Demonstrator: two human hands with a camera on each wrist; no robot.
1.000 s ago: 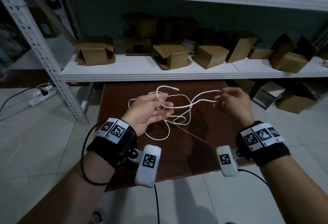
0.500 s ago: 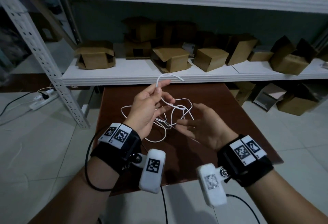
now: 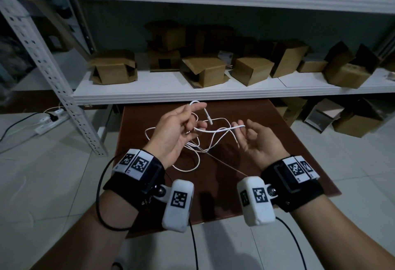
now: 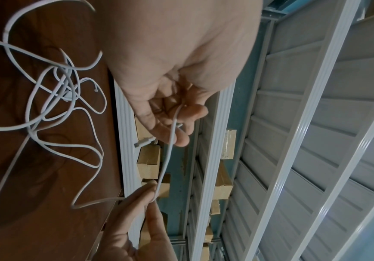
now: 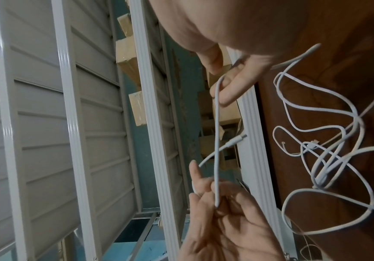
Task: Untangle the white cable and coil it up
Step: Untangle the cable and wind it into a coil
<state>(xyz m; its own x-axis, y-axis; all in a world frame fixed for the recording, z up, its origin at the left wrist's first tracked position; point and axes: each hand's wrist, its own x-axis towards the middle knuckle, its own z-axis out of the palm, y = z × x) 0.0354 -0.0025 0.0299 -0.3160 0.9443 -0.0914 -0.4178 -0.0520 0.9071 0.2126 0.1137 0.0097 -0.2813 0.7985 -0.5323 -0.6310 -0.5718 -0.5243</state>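
Brown table (image 3: 288,141) below a box-laden shelf (image 3: 192,92). White cable (image 3: 210,131) is hanging taut between hands, remainder lying tangled on tabletop. Left hand (image 3: 174,132) is pinching it near the plug; right hand (image 3: 259,141) fingertips are pinching it. Probably light, limp, slippery: grip near the plug.

Dim shelving (image 3: 192,94), pale tiled floor (image 3: 42,184)

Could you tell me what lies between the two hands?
A taut stretch of the white cable runs from the left hand to the right hand, clearest in the head view; its remaining loops lie tangled on the brown table.
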